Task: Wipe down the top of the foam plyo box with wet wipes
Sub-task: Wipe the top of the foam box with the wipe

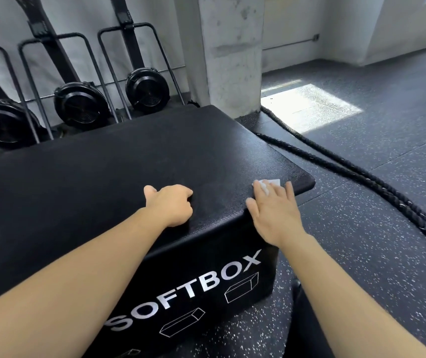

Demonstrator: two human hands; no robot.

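**Flat palm on a wipe at the box's right corner**

The foam plyo box [103, 189] sits on a speckled dark rubber floor [387, 254], directly below the camera. It is matte black, with a finely pebbled top and rounded edges and corners. Its near side wall carries "SOFTBOX" in white capitals above white outline drawings of boxes.

A white wet wipe [271, 182] lies on the top, near the right corner. The right hand [275, 215] rests flat on it with its fingers straight and slightly spread. The wipe shows past the fingertips and between 2 of them. The left hand [173, 205] rests on the top close to the near edge, its fingers curled under, its thumb sticking out, and nothing in it.

A thick black braided rope [362, 174] trails across the floor to the right of the box. Behind the box are 3 black flywheel housings [81, 105] on metal frames and a concrete pillar [232, 52].
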